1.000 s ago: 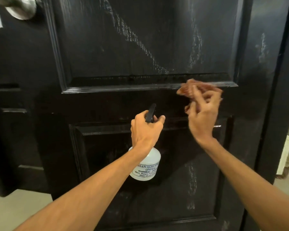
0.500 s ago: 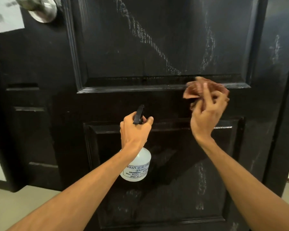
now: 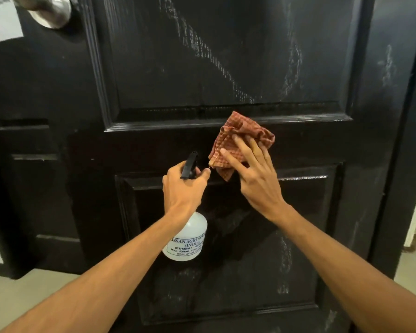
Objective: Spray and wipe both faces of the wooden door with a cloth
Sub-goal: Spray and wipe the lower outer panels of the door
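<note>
While the left grip [image 3: 183,188] curls round the spray bottle [image 3: 187,236] before the lower panel, the right grip [image 3: 255,174] presses the checked cloth [image 3: 240,126] with straight fingers against the door [image 3: 154,68], on its middle rail.

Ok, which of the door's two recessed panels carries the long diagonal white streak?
The upper panel, above the cloth. The lower panel, behind the spray bottle, shows only short, faint pale smudges.

Your right hand [image 3: 257,181] presses the red checked cloth [image 3: 228,145] on the black panelled wooden door [image 3: 202,68], between its panels; just left, your left hand [image 3: 183,188] holds the white plastic spray bottle [image 3: 185,241].
</note>
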Tool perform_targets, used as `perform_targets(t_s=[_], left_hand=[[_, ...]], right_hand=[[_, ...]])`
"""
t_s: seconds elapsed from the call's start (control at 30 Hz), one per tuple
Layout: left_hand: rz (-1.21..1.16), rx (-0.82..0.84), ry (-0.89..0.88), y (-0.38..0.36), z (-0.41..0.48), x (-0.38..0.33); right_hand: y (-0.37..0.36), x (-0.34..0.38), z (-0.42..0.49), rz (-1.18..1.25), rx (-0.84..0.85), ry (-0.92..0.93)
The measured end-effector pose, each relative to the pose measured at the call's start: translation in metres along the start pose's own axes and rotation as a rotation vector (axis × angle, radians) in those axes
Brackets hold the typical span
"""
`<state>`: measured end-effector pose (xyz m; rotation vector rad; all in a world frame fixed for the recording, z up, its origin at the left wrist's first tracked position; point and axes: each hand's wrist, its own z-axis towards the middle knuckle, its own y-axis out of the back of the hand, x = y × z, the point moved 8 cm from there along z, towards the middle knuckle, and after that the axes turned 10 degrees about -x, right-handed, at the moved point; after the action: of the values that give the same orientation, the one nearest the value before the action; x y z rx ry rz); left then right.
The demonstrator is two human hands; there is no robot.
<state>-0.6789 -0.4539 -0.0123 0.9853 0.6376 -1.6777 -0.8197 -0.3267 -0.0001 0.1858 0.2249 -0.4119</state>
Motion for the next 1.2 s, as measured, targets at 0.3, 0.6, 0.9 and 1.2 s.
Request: perform_targets(t_s=[0.3, 0.6, 0.9, 1.2], left_hand=[[-0.024, 0.054, -0.015, -0.018, -0.007, -0.001], [-0.073, 0.154, -0.017, -0.085, -0.025, -0.019], [-0.084, 0.196, -0.007, -0.116, -0.033, -0.022], [-0.070, 0.197, -0.043, -0.122, -0.035, -0.030]], right_hand=[[0.048, -0.121, -0.039, -0.064, -0.303, -0.777], [0.080, -0.164, -0.065, -0.148, -0.285, -0.679], [0.097, -0.214, -0.080, -0.057, -0.328, -0.882], [0.087, -0.221, -0.062, -0.094, -0.287, -0.684]])
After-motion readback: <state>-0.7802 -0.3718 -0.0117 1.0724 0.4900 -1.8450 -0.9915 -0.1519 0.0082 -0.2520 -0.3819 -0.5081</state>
